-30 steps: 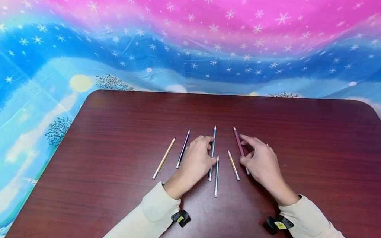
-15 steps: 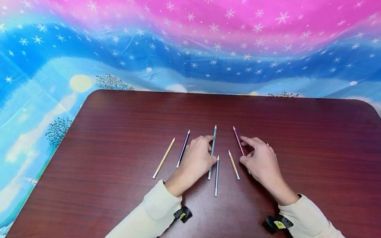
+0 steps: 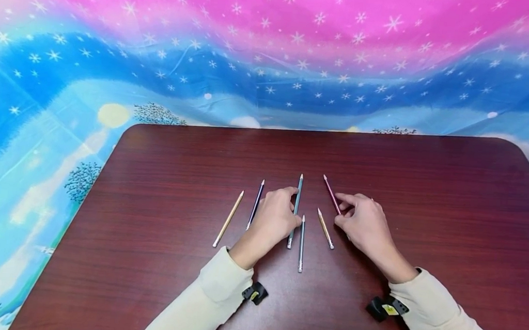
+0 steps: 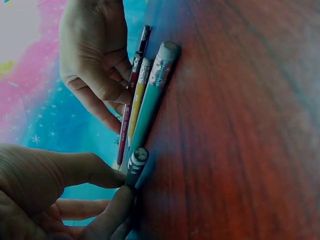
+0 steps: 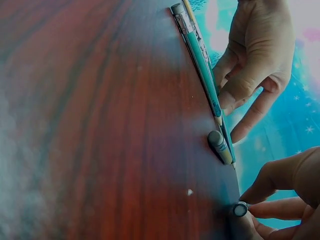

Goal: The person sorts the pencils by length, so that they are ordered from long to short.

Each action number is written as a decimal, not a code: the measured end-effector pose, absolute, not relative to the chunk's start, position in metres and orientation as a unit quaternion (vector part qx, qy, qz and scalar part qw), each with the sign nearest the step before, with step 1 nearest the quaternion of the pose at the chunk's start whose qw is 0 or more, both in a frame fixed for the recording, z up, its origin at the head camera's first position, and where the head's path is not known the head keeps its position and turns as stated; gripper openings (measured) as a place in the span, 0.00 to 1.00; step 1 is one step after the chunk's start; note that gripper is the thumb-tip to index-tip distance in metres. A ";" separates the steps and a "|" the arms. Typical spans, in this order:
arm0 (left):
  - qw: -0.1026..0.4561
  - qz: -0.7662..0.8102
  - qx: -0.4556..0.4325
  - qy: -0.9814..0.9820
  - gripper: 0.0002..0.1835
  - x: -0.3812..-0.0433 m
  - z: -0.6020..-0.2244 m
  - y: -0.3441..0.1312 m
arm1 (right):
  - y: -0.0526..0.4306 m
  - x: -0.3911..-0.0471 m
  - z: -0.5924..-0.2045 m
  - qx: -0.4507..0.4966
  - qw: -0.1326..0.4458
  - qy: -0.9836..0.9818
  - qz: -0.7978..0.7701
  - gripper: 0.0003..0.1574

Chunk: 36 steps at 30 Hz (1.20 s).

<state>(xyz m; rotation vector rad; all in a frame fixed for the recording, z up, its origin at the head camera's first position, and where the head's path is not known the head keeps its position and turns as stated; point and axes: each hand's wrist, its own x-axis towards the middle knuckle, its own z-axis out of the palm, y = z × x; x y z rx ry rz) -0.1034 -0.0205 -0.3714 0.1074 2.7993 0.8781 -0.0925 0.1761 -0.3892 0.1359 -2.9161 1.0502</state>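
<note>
Behind a dark red, round-cornered table (image 3: 456,211) and along its sides hangs a pink and blue cloth (image 3: 254,55) printed with white snowflakes (image 3: 393,24) and small trees (image 3: 83,183).

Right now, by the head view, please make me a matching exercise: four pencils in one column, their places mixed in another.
1. Long teal pencil
2. Dark red pencil
3. Short yellow pencil
4. Dark blue pencil

A. pinched by right hand
B. between left hand and long yellow pencil
C. pinched by left hand
D. between short teal pencil and right hand

Pairs: 1-C; 2-A; 3-D; 4-B
</note>
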 end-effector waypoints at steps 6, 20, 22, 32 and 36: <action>0.113 0.283 0.035 0.952 0.35 -0.104 -0.369 -0.020 | 0.177 -0.092 -0.390 0.045 0.018 -0.939 0.339 0.31; 0.123 0.287 0.035 0.949 0.34 -0.104 -0.369 -0.020 | 0.179 -0.092 -0.388 0.038 0.007 -0.935 0.352 0.31; 0.126 0.298 0.027 0.946 0.34 -0.104 -0.369 -0.021 | 0.179 -0.092 -0.387 0.034 -0.001 -0.931 0.362 0.31; 0.154 0.396 0.005 0.905 0.34 -0.107 -0.365 -0.030 | 0.181 -0.092 -0.383 0.002 -0.065 -0.894 0.443 0.34; 0.155 0.430 0.000 0.889 0.33 -0.109 -0.368 -0.035 | 0.180 -0.093 -0.380 -0.005 -0.075 -0.884 0.461 0.34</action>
